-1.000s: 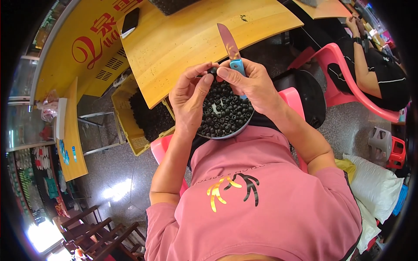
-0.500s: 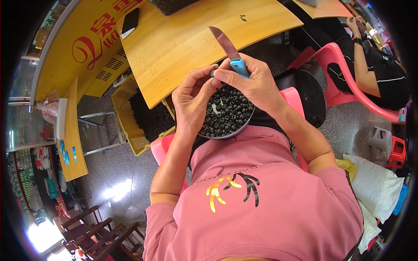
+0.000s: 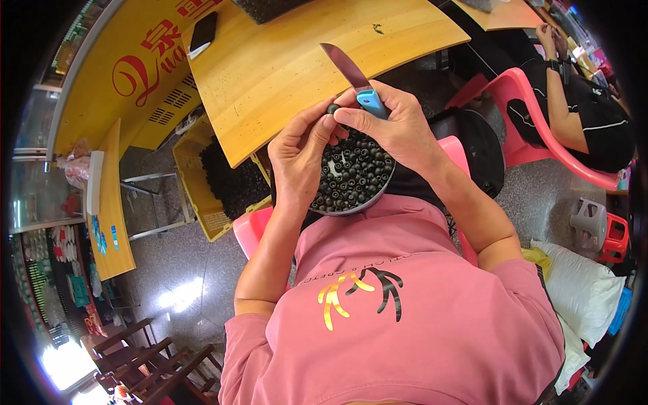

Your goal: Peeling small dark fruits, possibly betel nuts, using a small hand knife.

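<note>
My left hand (image 3: 297, 150) is closed, with a small round black bead (image 3: 333, 109) pinched at its fingertips. Wrapped round the blue handle of a knife (image 3: 345, 66) is my right hand (image 3: 398, 128); its blade slants up and left, away from the fingers. The right thumb reaches across close to the bead and the left fingertips; whether it touches the bead I cannot tell. Below both hands, on my lap, a light-coloured bowl (image 3: 361, 210) holds many black beads (image 3: 351, 177), several with pale ringed holes. My hands and wrists hide part of the bowl's far side.
A wooden table (image 3: 270, 81) stands ahead, bearing a phone (image 3: 204, 29) and a dark tray-like object (image 3: 266, 8). A yellow crate (image 3: 196, 196) with dark contents is at left. On the right, a person (image 3: 567, 115) sits in a pink chair (image 3: 540, 128). White sacks (image 3: 580, 283) lie at lower right.
The bead now shows more plainly above the left fingertips, and the left fingers have shifted round it. The knife has tilted and moved slightly left, still in the right hand.
</note>
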The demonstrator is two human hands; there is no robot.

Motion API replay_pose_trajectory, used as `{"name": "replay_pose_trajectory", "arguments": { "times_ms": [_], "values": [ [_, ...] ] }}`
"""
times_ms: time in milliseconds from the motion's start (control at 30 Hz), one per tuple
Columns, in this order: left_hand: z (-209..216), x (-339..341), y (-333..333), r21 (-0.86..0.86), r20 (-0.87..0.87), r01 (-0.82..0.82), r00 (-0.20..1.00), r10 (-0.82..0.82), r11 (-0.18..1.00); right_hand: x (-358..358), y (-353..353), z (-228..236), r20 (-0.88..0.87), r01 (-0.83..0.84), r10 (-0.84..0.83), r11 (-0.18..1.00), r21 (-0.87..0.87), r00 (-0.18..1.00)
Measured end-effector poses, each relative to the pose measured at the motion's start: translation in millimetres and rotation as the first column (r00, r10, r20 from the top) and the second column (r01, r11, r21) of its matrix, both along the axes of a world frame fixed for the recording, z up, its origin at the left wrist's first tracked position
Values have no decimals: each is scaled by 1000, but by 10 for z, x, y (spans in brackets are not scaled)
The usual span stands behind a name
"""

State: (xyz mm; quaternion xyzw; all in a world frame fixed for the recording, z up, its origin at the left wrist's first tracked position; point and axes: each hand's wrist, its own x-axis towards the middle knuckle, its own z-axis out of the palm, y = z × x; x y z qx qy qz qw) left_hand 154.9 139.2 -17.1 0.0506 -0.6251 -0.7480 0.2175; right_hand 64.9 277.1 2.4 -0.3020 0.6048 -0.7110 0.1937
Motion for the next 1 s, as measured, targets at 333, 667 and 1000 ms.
{"name": "replay_pose_trajectory", "arguments": {
  "times_ms": [333, 667, 1000],
  "values": [
    [-48, 16, 15, 157, 14, 36, 999, -39, 987, -58, 46, 36, 244, -117, 106, 993, 30, 964],
    [-12, 45, 78, -132, 23, -112, 993, 116, 985, -25, -10, 1, -54, -12, 18, 994, 109, 998],
    [-4, 68, 22, -13, 96, -45, 994, 46, 999, -61, -6, -44, -91, 18, -5, 990, 138, 996]
  ]
}}
